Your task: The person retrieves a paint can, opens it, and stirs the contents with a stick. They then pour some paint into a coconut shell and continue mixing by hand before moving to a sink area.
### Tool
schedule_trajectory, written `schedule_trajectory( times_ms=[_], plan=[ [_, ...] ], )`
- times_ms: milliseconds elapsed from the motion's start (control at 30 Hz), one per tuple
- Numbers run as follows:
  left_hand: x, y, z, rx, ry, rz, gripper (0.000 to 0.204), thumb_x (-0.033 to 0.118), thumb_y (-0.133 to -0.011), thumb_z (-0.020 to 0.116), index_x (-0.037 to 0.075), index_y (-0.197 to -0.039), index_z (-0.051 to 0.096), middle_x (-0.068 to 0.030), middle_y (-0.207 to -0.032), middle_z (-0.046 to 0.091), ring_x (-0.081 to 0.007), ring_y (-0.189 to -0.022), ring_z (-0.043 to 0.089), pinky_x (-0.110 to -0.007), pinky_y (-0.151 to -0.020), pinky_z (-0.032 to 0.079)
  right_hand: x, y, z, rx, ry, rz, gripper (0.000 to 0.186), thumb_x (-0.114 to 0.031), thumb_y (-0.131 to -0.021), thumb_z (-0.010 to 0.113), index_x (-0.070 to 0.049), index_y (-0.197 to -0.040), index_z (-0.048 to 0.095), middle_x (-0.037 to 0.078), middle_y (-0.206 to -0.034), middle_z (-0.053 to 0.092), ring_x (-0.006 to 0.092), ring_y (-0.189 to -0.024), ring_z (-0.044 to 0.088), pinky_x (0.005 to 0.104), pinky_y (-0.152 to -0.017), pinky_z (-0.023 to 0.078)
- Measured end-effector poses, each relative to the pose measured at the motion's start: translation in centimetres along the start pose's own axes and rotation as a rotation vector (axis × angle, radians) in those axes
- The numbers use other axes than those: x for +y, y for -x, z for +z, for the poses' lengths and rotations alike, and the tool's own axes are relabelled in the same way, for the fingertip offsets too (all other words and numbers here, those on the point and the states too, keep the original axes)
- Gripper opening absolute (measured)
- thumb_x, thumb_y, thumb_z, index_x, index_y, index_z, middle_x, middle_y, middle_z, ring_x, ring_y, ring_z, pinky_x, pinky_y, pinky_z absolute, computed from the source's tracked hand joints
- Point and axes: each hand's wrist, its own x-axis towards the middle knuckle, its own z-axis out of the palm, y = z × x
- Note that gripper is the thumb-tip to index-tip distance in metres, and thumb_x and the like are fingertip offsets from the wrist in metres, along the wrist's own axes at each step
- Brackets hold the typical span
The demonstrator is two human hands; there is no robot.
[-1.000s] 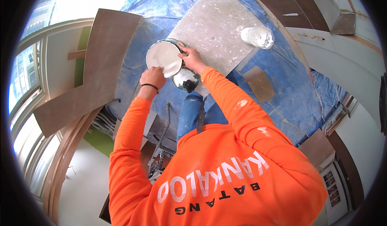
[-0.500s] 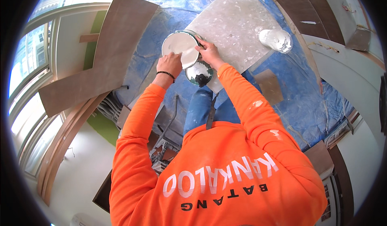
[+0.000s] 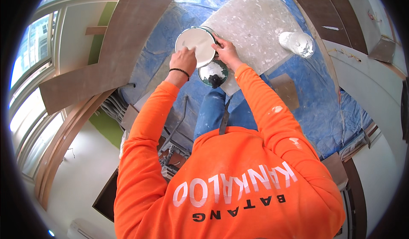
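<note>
My right hand [image 3: 228, 53] grips the right rim of a round container [image 3: 194, 40] full of smooth white material, tilted above the board. My left hand [image 3: 183, 63] is closed at the near left part of its surface; what its fingers hold is hidden in or against the white material. Just beneath that container sits a second round green container [image 3: 209, 70] with white material and a black lump on it. A white-smeared cylindrical container [image 3: 293, 43] lies or leans at the right side of the pale speckled board [image 3: 251, 17].
Blue plastic sheeting [image 3: 311, 85] covers the floor, with a cardboard piece [image 3: 283, 89] on it. A large brown panel [image 3: 115, 51] stands at left by the window [image 3: 36, 51]. Hoses [image 3: 113, 104] and metal equipment [image 3: 170, 162] are at lower left, dark boards [image 3: 336, 13] at upper right.
The whole scene has shifted rightward in the view. My left hand has moved relative to the container's surface, and the pale tool end seen beside it earlier is now hard to make out.
</note>
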Motion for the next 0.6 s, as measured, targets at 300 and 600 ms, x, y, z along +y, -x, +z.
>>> schedule_trajectory(
  times_ms=[300, 600],
  plan=[
    [-0.8, 0.4, -0.3, -0.14, -0.06, 0.052, 0.028, 0.015, -0.093, 0.057, 0.01, -0.111, 0.079, -0.017, -0.101, 0.075, -0.0348, -0.094, 0.076, -0.046, -0.08, 0.061, 0.7, -0.9, -0.3, 0.015, 0.059, -0.028, 0.053, -0.008, -0.101, 0.068, -0.025, -0.15, 0.059, 0.007, -0.128, 0.069, 0.0151, -0.099, 0.069, 0.0341, -0.078, 0.066],
    [-1.2, -1.3, -2.6, -0.01, -0.16, 0.028, 0.033, 0.013, -0.097, 0.055, 0.02, -0.121, 0.076, -0.0123, -0.105, 0.074, -0.0333, -0.093, 0.076, -0.046, -0.078, 0.06, -0.6, 0.6, 0.0, 0.001, -0.003, 0.015, 0.053, -0.008, -0.101, 0.068, -0.023, -0.15, 0.059, 0.008, -0.131, 0.068, 0.0156, -0.099, 0.069, 0.0348, -0.077, 0.067]
  ],
)
